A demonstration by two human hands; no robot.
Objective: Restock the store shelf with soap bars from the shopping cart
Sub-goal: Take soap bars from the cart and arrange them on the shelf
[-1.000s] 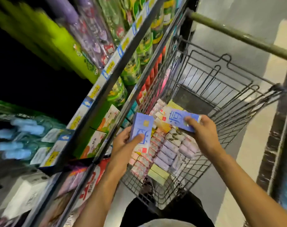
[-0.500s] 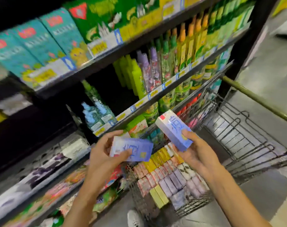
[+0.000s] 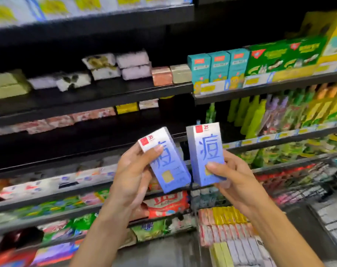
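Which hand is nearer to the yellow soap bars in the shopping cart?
Right. The right hand, holding a blue soap box, is almost directly above the yellow soap bars. The left hand, with the other blue box, is further left, before the shelf.

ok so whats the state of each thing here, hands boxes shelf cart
left hand: grips a blue soap box, raised
left soap box: held, tilted left
right hand: grips the other blue box
right soap box: held nearly upright
soap shelf: partly stocked, bare gaps
shopping cart: soap bars lie inside
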